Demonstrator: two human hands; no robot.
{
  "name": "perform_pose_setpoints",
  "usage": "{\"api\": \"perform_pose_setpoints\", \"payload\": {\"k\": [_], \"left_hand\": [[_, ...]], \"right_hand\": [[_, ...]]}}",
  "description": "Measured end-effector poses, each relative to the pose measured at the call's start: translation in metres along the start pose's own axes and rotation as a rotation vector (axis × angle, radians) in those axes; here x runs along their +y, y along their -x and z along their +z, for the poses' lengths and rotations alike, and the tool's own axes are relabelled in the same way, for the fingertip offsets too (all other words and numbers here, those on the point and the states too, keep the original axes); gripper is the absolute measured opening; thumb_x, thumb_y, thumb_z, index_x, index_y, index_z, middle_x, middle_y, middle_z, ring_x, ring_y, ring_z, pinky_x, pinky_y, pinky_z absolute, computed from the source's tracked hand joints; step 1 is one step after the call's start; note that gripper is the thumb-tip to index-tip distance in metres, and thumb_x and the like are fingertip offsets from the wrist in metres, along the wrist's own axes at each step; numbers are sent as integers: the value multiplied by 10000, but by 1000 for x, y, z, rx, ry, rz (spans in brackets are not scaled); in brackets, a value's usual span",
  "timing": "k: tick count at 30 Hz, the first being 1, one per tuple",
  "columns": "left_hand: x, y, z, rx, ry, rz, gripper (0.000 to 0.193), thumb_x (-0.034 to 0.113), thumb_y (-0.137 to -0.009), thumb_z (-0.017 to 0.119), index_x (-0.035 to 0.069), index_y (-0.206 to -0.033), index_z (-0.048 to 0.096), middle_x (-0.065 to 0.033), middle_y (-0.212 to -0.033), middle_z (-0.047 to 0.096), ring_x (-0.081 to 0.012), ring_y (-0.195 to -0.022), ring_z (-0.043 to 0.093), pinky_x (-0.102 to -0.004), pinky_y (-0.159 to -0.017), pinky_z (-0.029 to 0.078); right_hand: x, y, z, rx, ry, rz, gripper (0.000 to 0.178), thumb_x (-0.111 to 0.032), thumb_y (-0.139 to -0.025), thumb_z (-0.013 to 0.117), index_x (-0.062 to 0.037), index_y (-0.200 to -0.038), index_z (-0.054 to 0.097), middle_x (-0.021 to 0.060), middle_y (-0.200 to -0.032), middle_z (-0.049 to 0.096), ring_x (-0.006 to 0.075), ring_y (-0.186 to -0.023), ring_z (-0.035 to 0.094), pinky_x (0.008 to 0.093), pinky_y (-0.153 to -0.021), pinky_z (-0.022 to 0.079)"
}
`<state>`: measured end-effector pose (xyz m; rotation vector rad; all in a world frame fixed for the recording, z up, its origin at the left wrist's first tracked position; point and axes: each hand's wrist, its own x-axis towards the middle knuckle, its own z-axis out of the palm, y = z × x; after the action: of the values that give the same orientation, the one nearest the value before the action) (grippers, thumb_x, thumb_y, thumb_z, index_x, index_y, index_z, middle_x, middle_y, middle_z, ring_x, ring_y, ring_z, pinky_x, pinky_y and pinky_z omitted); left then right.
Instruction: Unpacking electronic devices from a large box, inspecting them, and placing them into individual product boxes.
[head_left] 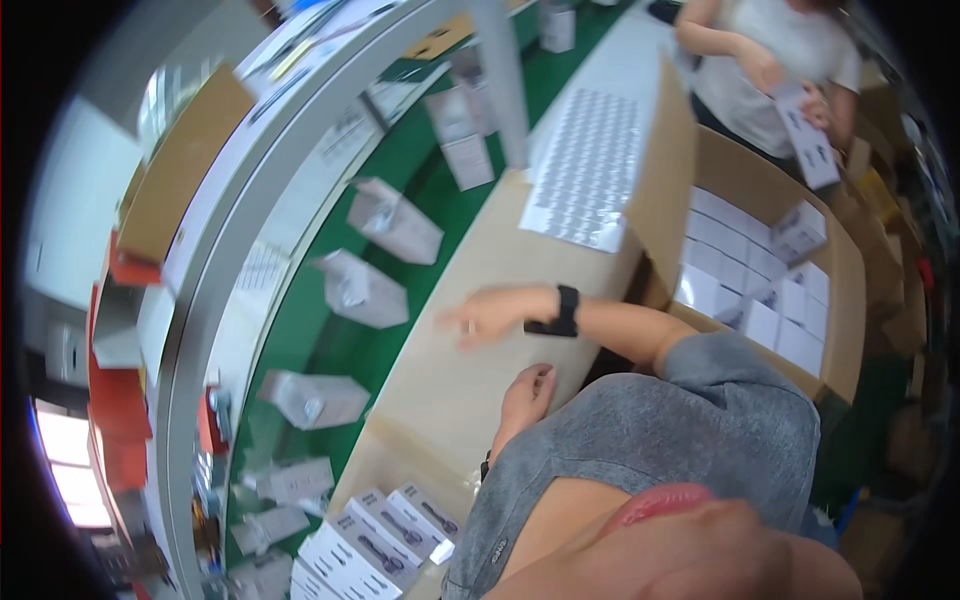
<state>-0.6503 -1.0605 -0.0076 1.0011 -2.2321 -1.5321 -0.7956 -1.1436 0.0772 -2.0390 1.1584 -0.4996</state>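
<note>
My right hand [485, 316], a black band at its wrist, hovers over the tan work surface [455, 260] with its fingers stretched toward the green conveyor. It is smeared by motion, and I see nothing in it. Closer to my body, my left hand [527, 396] lies near the surface's edge with its fingers curled; the inside of the fist is hidden. Upright white boxes with open tops, such as this white box [368, 288], stand along the green conveyor belt [310, 345]. Beyond my right hand lies a sheet of small round stickers [585, 165].
Closed white boxes with a tool picture [385, 545] stand grouped at the lower left. A large open carton [845, 330] at right holds rows of white boxes. Past it, a co-worker [765, 70] grips a white box. A grey metal frame [185, 330] arches over the belt.
</note>
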Motion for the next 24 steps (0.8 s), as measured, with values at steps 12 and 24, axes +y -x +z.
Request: {"api": "perform_pose_setpoints", "payload": {"k": [12,24], "left_hand": [[21,-68,152,-1104,334,69,429,342,-919,402,65,-1244,443,-56,-1140,548,-145,-967,543,-260,-783,427],[46,-51,140,-930,277,58,349,262,-921,423,-19,-1072,565,-81,-1043,599,-161,-972,544,-259,-880,394]], "right_hand": [[-121,376,-69,507,846,1042,205,-161,-778,570,-75,-956,628,130,-896,600,311,-790,566,368,-690,455],[17,420,-19,141,636,825,640,-386,-827,483,-70,-1333,252,276,-1302,301,395,-1235,265,484,-1007,226]]}}
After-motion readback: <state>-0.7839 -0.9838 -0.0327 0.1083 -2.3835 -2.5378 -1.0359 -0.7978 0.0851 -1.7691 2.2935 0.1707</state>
